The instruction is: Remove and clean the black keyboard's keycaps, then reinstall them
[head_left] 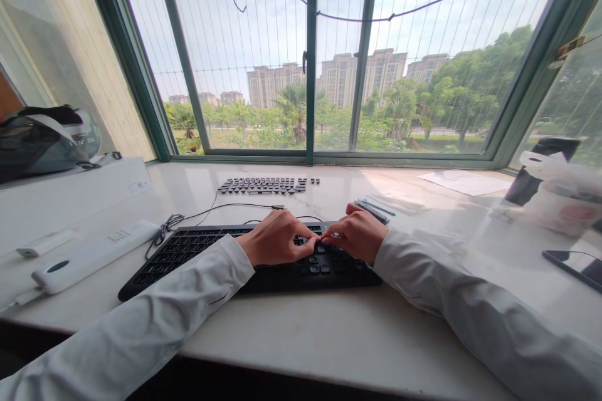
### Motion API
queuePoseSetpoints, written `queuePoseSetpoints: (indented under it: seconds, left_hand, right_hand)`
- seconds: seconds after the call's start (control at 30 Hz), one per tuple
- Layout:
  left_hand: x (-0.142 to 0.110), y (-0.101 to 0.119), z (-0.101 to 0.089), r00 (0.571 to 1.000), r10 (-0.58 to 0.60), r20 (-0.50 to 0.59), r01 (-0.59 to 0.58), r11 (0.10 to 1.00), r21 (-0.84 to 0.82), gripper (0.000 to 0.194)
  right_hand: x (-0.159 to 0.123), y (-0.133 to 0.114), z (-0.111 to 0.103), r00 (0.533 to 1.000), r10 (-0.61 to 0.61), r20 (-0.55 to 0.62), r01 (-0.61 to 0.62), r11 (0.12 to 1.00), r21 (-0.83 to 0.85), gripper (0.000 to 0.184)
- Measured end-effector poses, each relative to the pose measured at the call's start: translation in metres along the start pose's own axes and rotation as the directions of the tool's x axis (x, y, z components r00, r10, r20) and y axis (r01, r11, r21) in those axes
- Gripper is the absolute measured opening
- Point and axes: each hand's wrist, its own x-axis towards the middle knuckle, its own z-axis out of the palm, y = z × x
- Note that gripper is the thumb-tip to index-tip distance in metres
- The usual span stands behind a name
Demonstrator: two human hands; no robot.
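A black keyboard (286, 281) lies across the marble-topped ledge in front of me. Its left part shows a grid of bare key sockets, while a few keycaps (320, 268) sit on its right part. Over the middle of the keyboard, my left hand (278, 238) has thumb and forefinger pinched together. My right hand (358, 235) meets it from the other side, its fingers closed and the fingertips touching or nearly touching those of the left. Whatever lies between the fingertips is too small and hidden to name. Behind the keyboard, loose black keycaps (263, 185) are laid out in rows.
A cable (176, 220) coils at the keyboard's left, near a white power strip (96, 255). Pens (376, 208) lie behind my right hand. Further right are paper (463, 183), a plastic-wrapped cup (564, 203) and a phone (576, 268). A helmet (49, 138) rests on a white box (79, 197).
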Motion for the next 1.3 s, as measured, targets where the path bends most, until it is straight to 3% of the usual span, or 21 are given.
queuePoseSetpoints:
  seconds: [0.17,0.37,0.67,1.3]
  left_hand:
    - [0.001,-0.005,0.003,1.0,-0.001,0.015,0.001,0.999,-0.035,0.025]
    - [0.002,-0.008,0.007,0.999,-0.054,0.004,0.054,0.992,-0.112,0.023]
    - [0.006,-0.003,0.006,0.988,-0.151,0.024,0.147,0.895,-0.422,0.02]
    - [0.007,-0.005,0.011,0.957,-0.279,0.087,0.284,0.819,-0.499,0.021]
  right_hand:
    - [0.001,-0.001,0.002,0.993,0.118,-0.007,-0.117,0.989,0.088,0.02]
    - [0.003,0.0,0.005,0.989,0.147,-0.014,-0.143,0.979,0.145,0.019]
    - [0.002,0.002,0.006,0.988,0.154,-0.013,-0.151,0.978,0.146,0.02]
    - [0.003,0.006,0.008,0.991,0.13,-0.031,-0.117,0.954,0.277,0.022]
